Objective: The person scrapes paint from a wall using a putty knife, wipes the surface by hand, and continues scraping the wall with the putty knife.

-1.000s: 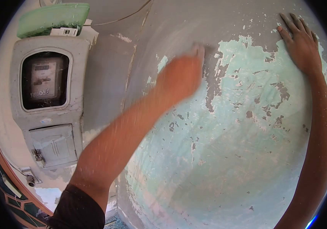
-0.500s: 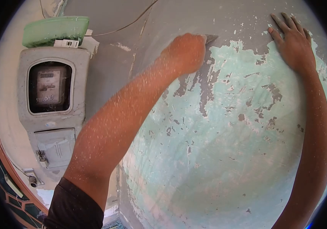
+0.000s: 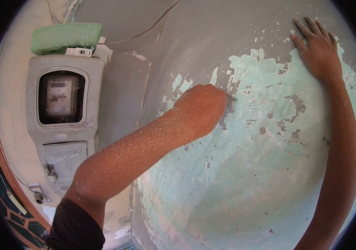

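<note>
In the head view, my left hand is closed around a scraper. Only a short grey metal blade shows past the fist; the handle is hidden in it. The blade lies against the wall at a ragged border between flaking pale green paint and bare grey surface. My right hand rests on the wall at the upper right, fingers spread, with nothing in it. Pale flakes dot my left forearm.
On the left wall hangs a grey electric meter box, with a green plastic container on top and a padlock on its lower door. A thin cable crosses the upper wall. At lower left is a socket beside a brown frame.
My left hand has moved down the wall with the scraper, and grey surface with a few green patches shows where it was. My right hand stays in place. The view has shifted slightly.
</note>
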The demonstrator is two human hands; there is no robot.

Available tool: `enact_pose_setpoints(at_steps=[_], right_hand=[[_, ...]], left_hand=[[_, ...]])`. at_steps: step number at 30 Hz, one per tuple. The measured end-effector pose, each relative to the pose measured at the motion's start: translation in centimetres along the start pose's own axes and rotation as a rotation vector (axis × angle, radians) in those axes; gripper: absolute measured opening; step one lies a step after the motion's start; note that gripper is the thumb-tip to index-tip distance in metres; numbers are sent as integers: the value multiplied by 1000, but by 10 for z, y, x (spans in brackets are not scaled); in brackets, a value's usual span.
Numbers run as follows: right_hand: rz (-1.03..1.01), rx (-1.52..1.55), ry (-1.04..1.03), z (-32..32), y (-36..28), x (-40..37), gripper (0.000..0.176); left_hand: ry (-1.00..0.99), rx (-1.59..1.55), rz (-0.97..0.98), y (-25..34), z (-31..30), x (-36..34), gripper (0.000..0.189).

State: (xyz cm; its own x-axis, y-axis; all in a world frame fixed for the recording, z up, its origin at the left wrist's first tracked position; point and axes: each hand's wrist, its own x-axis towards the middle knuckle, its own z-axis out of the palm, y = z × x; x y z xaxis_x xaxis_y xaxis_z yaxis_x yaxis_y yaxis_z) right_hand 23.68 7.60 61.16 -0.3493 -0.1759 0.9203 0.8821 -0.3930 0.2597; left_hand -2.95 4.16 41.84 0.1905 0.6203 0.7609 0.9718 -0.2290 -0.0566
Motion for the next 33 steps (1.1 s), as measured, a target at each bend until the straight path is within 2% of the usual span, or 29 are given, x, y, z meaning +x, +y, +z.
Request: enact_pose_setpoints(at_steps=[1, 4, 7, 9, 11, 13, 15, 16, 19, 20, 21, 22, 23, 24, 28, 30, 31, 32, 33], right_hand=[[3, 8, 3, 1, 1, 0, 57], [-12, 1, -4, -5, 2, -2, 57], [-18, 7, -14, -9, 2, -3, 56], [-13, 7, -27, -10, 1, -4, 56], [-10, 3, -25, -11, 2, -2, 56], [-13, 1, -23, -11, 2, -4, 55], [-32, 7, -13, -10, 4, -4, 55], [-40, 9, -10, -9, 6, -5, 55], [-36, 19, -16, -12, 5, -6, 55], [-37, 16, -15, -12, 5, -5, 55], [-38, 13, -15, -12, 4, -5, 55], [-36, 9, -14, -11, 4, -4, 55], [-32, 9, 0, -9, 4, -4, 55], [-30, 9, 14, -6, 5, -4, 55], [-28, -32, 46, -6, 2, -2, 56], [57, 80, -61, -50, -21, -14, 52], [57, 80, -75, -51, -23, -15, 53], [58, 79, -88, -53, -24, -17, 53], [8, 27, -53, -26, -8, -7, 55]], left_hand=[[-40, 9, -8, 1, 1, 0, 50], [229, -24, 13, -1, 37, -10, 53], [309, -73, -22, 4, 61, -19, 62], [345, -212, -33, 10, 68, -29, 69], [293, -413, -105, 16, 69, -46, 74], [136, -675, -239, 21, 65, -77, 77], [378, -723, -100, 13, 114, -123, 73], [367, -847, -170, 18, 131, -156, 70], [146, -1192, -553, 38, 172, -265, 62], [-1, -1282, -731, 38, 202, -315, 60], [-287, -1198, -1016, 43, 215, -354, 55], [-342, -1401, -1348, 53, 234, -396, 51], [-402, -1709, -1553, 55, 254, -459, 22], [-462, -2023, -1752, 53, 270, -509, 21], [-236, -1916, -1933, 52, 293, -568, 17], [-133, -1839, -2031, 51, 291, -589, 19], [-160, -1849, -1874, 33, 255, -532, 26], [-104, -1796, -1596, 22, 247, -512, 58], [-154, -1460, -1513, 27, 190, -419, 60]])
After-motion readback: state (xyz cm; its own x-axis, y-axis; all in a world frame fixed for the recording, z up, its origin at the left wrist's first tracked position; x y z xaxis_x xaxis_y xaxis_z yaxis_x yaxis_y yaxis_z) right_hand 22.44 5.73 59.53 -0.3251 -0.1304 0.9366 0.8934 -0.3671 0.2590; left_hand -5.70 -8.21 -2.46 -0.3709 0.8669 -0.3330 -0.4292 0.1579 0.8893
